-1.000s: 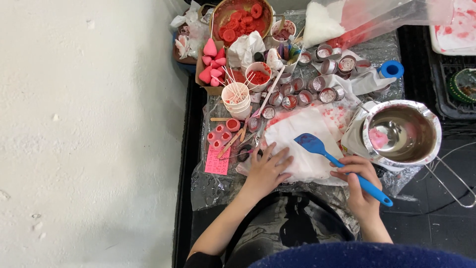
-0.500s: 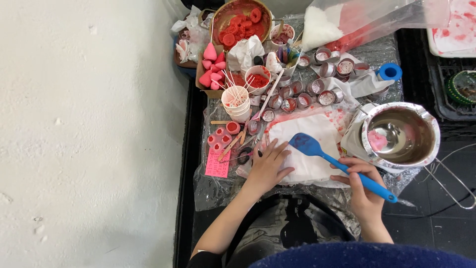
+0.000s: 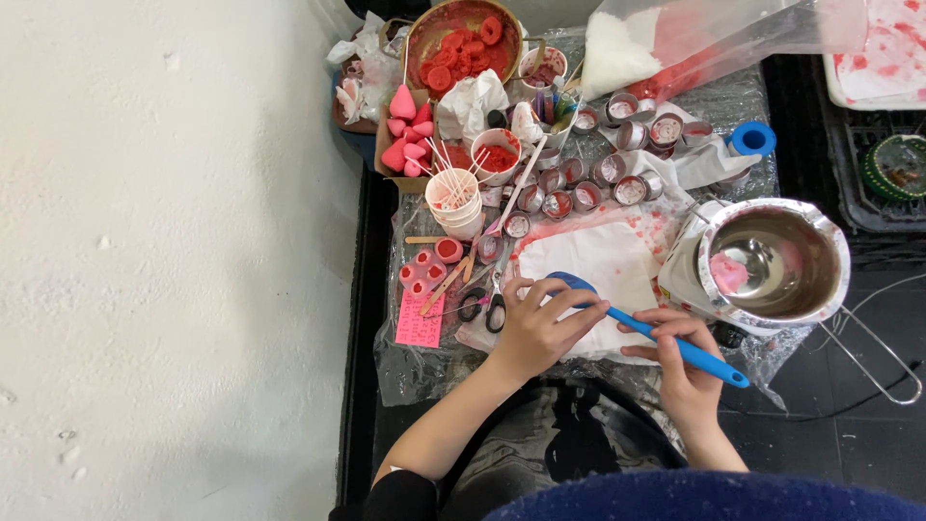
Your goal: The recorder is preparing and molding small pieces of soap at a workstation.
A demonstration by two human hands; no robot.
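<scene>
Right hand (image 3: 680, 362) clamped on blue spatula (image 3: 656, 333) handle, left hand (image 3: 540, 323) fingers curled over its blade, above white paper (image 3: 603, 265)

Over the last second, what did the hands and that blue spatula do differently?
The blue spatula swung its head left and down, from over the white paper to the left hand, whose fingers now close around the head. The right hand kept gripping the handle throughout. The metal pot, small tins and cup of sticks stayed put.
</scene>
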